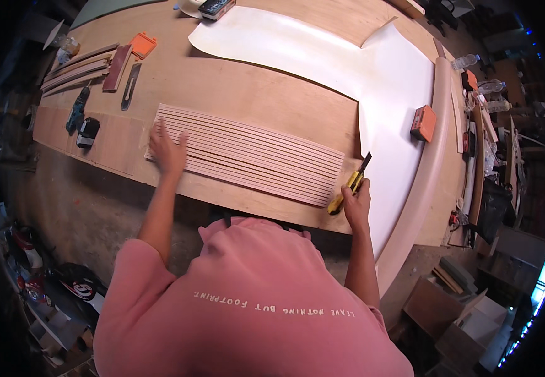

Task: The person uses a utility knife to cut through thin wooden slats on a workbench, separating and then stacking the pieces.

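Observation:
A grooved wooden panel (260,157), pale with narrow dark lines running lengthwise, lies slightly slanted near the table's front edge. My left hand (169,149) rests on its left end, fingers spread. Beside the panel's right end, my right hand (358,204) is closed around a yellow utility knife (337,202). The knife's dark blade (366,161) is extended and points away from me, near the edge of a large white sheet (395,81).
At left are a cordless drill (78,108), wood strips (84,70), a flat metal blade-like tool (131,87) and an orange case lid (143,45). An orange box (423,122) sits on the white sheet. A long pale roll (424,191) borders it at right.

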{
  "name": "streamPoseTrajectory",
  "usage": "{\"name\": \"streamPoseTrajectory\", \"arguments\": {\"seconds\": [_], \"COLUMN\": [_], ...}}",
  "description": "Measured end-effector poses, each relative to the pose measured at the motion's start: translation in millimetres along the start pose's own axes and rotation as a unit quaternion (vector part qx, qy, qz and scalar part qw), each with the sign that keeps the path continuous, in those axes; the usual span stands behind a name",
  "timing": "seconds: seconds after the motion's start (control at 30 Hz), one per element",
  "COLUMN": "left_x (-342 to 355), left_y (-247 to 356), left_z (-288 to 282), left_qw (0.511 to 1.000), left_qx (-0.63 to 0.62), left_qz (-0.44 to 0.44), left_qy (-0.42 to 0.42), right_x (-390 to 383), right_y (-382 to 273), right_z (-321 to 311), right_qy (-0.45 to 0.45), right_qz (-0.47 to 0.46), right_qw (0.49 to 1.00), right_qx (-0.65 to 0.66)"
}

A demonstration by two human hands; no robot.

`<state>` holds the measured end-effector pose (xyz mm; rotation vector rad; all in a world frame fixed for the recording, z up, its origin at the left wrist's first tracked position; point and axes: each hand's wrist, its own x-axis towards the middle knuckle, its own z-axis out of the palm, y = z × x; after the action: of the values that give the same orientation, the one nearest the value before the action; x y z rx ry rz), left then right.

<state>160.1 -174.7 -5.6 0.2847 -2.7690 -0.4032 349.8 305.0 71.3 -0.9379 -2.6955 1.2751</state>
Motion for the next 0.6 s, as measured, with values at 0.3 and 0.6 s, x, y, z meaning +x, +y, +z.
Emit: {"name": "streamPoseTrajectory", "arguments": {"seconds": [0.3, 0.6], "left_x": [-70.4, -44.3], "left_y": [83.3, 65.7], "left_z": [-2.5, -0.8], "left_qw": [0.99, 0.996], "left_qx": [-0.031, -0.046], "left_qz": [0.042, -0.065], "left_qy": [-0.135, -0.029], "right_x": [-9.4, 40.3], "right_y": [-39.5, -149.4], "right_z": [12.9, 101.1], "right_qy": [-0.176, -0.504], "right_qz": [0.119, -0.013], "right_qw": [0.92, 0.843], "right_qx": [0.328, 0.188]}}
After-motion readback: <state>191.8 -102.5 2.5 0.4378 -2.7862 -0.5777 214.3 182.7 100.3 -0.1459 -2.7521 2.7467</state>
